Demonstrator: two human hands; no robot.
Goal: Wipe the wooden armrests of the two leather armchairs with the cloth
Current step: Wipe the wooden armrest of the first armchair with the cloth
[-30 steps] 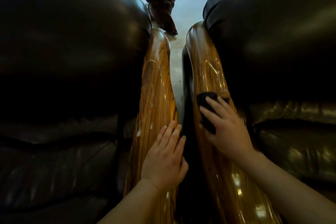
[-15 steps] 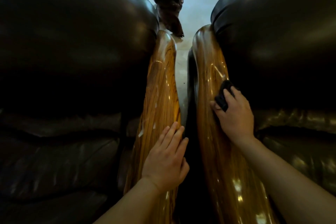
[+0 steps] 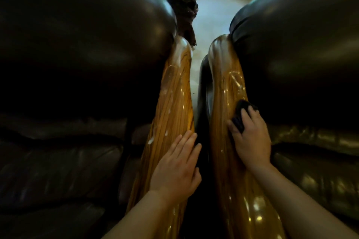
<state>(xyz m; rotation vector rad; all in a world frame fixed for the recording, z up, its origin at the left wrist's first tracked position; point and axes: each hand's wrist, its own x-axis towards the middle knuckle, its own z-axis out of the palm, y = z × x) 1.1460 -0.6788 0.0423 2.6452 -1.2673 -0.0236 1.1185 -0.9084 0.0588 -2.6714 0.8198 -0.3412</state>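
Golden-brown striped wood, shiny and smooth: two long armrests side by side, with a thin dark gap between. Left wooden armrest (image 3: pixel 172 106) on the big dark leather armchair on the left (image 3: pixel 77 64). Right wooden armrest (image 3: pixel 225 91) on the big dark leather armchair on the right (image 3: pixel 303 54).

Small dark cloth (image 3: pixel 240 114) pressed flat on the right armrest, about halfway along, close to the leather edge. Right hand (image 3: pixel 252 136) on top of it, fingers (image 3: pixel 250 116) curled down and clamped on the cloth. Likely held that way to push hard and keep the cloth from slipping on the slick wood.

Left hand (image 3: pixel 178 167) empty, laid flat on the left armrest, fingers (image 3: pixel 186 141) straight and close together, gripping nothing. Probably there for balance while leaning forward over the chairs.

White drippy spots and streaks on the left armrest, so that one seems not wiped yet. Right armrest glossy with bright shine near the arm, maybe damp; far rounded tip beyond the cloth probably left to do.

Knobbly dark carved wooden thing (image 3: pixel 182 6) standing on the pale floor (image 3: pixel 211 15) past the armrest tips, well apart from both hands.
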